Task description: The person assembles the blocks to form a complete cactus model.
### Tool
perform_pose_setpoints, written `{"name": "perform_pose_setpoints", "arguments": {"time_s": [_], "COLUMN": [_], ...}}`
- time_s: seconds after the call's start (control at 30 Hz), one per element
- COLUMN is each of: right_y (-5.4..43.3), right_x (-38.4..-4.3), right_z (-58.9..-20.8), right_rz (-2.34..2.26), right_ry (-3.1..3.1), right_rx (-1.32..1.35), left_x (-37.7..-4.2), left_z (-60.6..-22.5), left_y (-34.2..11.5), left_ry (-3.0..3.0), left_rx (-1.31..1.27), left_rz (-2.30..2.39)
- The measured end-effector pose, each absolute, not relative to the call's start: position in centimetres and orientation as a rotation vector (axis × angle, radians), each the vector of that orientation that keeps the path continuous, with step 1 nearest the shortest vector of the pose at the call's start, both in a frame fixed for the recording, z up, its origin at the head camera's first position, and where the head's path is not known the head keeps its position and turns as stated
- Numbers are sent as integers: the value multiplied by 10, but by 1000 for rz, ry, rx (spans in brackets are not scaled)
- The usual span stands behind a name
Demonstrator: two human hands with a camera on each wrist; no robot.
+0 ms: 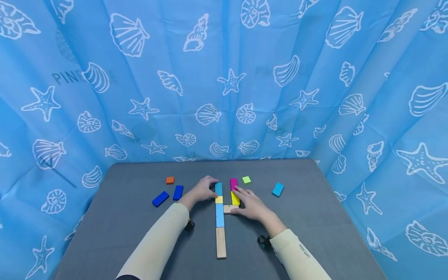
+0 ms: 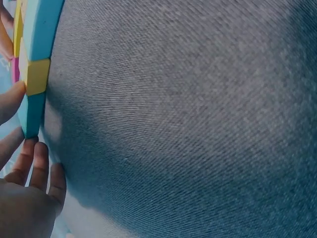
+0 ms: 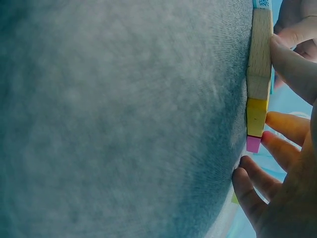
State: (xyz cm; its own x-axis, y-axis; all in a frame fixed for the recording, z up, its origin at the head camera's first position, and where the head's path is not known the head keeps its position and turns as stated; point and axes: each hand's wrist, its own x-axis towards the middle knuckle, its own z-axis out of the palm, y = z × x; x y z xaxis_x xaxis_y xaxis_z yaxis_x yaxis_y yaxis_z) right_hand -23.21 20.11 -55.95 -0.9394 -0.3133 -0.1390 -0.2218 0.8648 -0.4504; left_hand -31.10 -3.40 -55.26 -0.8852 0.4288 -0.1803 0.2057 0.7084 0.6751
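Observation:
My left hand (image 1: 203, 189) is at the far part of a straight row of flat blocks. Its thumb touches near the small yellow block (image 2: 37, 77), and its fingertips meet the end of the teal block (image 1: 218, 189). A longer light-blue block (image 1: 219, 215) and a plain wooden block (image 1: 221, 243) continue the row toward me. My right hand (image 1: 252, 205) lies beside a second wooden block (image 3: 260, 54), which sticks out rightward from the row, its thumb against that block. Its extended fingers touch the yellow block (image 3: 256, 117) and magenta block (image 3: 253, 144), lined up beyond it.
Two dark blue blocks (image 1: 160, 198) and an orange block (image 1: 170, 180) lie left on the grey table (image 1: 140, 241). A lime-green block (image 1: 246, 180) and a light-blue block (image 1: 278, 189) lie right. A blue shell-patterned curtain (image 1: 224, 128) hangs behind.

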Motion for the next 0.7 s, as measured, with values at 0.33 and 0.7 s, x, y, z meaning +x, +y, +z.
{"name": "perform_pose_setpoints", "arguments": {"time_s": [0.33, 0.7], "right_y": [200, 199], "right_x": [-232, -231], "right_z": [-559, -556], "right_rz": [-633, -635], "right_ry": [2833, 2826], "right_rx": [-406, -407], "left_x": [-309, -283], "left_z": [-557, -561], "left_y": [-40, -54], "left_ry": [2583, 2600], "left_rx": [514, 789], "left_rz": [1001, 977]}}
